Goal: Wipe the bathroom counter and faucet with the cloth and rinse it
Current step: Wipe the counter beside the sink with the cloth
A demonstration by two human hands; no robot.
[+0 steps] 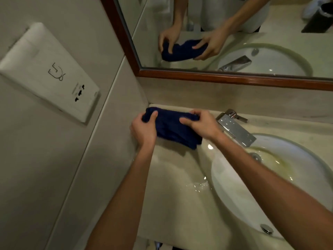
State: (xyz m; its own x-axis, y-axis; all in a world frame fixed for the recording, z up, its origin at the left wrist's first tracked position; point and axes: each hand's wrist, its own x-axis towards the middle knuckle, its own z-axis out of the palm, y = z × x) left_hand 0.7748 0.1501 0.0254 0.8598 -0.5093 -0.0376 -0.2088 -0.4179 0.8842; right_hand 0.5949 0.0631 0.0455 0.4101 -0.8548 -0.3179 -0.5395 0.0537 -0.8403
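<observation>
Two hands share one dark blue cloth (171, 129), bunched into a band in the back left corner of the counter (173, 177), against the backsplash. Its long axis runs from hand to hand, roughly along the back wall, with a loose fold trailing toward the person. The left hand (144, 129) grips the far-left end, thumb curled over the top; the right hand (201, 125) pinches the opposite end, fingers curled into the fabric. Whether the cloth rests on the stone or is lifted just off it cannot be told. Just beyond the right hand stands the faucet (234, 127), its spout angled over the basin (234, 186); the right hand is therefore the nearer one for wiping it. A puddle (200, 185) lies on the counter between the forearms, nearer the person than the cloth.
</observation>
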